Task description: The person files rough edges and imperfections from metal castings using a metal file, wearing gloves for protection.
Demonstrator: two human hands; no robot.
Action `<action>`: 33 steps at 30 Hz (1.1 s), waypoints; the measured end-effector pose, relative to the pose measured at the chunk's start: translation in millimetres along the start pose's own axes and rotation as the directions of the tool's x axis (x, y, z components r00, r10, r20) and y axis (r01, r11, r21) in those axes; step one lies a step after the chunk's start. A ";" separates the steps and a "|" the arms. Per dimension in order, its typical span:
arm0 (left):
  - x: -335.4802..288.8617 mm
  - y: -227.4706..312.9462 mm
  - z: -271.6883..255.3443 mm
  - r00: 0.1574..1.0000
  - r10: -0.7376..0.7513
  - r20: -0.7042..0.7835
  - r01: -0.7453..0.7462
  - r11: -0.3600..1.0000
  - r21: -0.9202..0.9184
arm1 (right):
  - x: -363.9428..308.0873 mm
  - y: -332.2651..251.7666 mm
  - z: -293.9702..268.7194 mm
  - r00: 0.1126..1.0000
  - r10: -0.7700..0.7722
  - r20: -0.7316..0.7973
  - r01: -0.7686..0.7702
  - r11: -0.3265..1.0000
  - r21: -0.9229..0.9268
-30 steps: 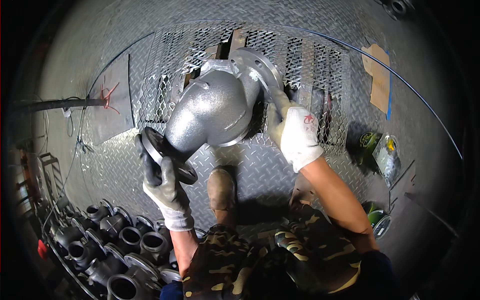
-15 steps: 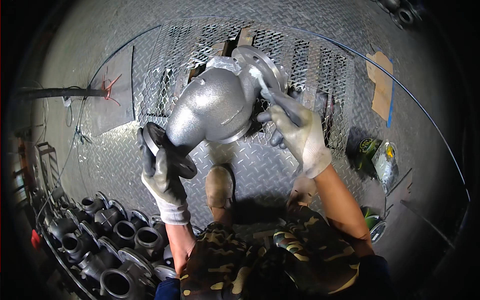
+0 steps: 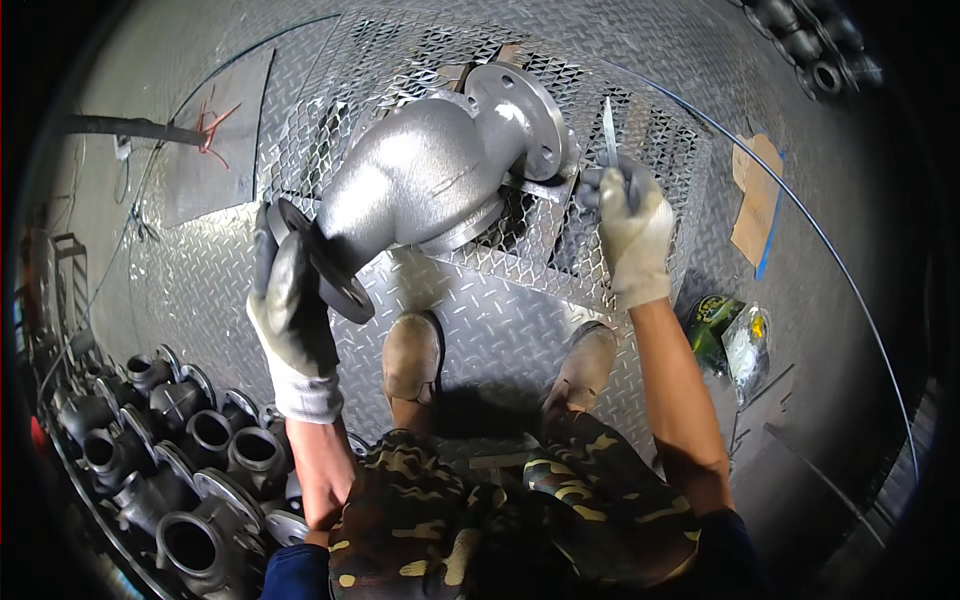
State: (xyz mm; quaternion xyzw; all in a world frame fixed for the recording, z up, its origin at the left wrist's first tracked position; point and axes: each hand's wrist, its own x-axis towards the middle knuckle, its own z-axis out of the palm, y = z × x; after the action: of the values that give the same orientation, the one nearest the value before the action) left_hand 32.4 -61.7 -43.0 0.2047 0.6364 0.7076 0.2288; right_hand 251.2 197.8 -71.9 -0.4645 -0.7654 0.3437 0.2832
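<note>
A large silver-grey flanged valve body (image 3: 415, 165) lies tilted over a metal mesh grate (image 3: 350, 85), its far flange up at the right. Around the rim of its near-left flange, the gloved fingers of my left hand (image 3: 290, 325) are wrapped. My right hand (image 3: 635, 235), also in a pale glove with dark grey fingers, is closed on a thin, pointed, knife-like blade (image 3: 609, 130). The blade points away from me and stands apart from the casting, to the right of the far flange. Its handle is hidden in my fingers.
Many dark castings (image 3: 190, 500) crowd the floor at lower left. A hanging dark hose (image 3: 130, 126) reaches in from the left. Cardboard (image 3: 757, 215) and plastic packets (image 3: 735, 335) lie at right. A dark cable (image 3: 800, 190) curves across, and more castings (image 3: 810, 50) sit far right.
My right hand has drawn the blade away from the neck by the far flange, out to the right and upright. My left hand keeps its grip; the view has shifted slightly.
</note>
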 end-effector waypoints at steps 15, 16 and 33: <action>50.9 82.0 69.4 0.994 0.090 0.061 -0.106 0.932 0.347 | 68.7 7.4 48.6 0.980 0.198 0.029 -0.199 0.952 0.231; 54.3 77.4 73.9 0.972 0.234 0.027 -0.224 0.883 0.411 | 68.0 10.4 51.1 0.981 0.194 0.023 -0.193 0.950 0.244; 45.6 6.9 -14.9 0.987 -0.134 0.086 0.153 0.944 -0.292 | 48.8 -43.0 28.8 0.993 0.111 -0.049 -0.112 0.994 -0.013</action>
State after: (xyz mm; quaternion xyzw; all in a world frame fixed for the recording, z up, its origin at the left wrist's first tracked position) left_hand -13.7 -47.7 -37.8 0.1438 0.5281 0.7698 0.3285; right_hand 187.4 220.2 -49.7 -0.5169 -0.7340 0.3416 0.2783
